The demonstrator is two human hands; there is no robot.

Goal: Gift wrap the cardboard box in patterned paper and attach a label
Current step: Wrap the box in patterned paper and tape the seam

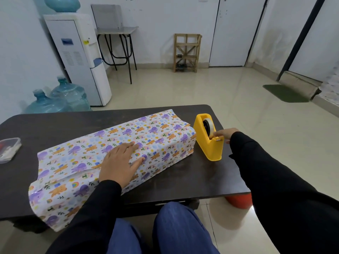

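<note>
Wrapped box (165, 142) on table (183, 176), under left hand (119, 162): fingers flat, pressing seam. Right hand (224, 134), beside box's far end, pinches tape (211, 128) at dispenser (207, 147). Ends look unfolded & no label yet.

Black sleeves (266, 171) run down to the left hand (119, 162) and right hand (224, 134); blue trousers (176, 231), perhaps cotton.

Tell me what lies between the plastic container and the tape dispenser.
Head view: the wrapped box lies between the container and the dispenser, with the left hand pressing flat on its top.
</note>
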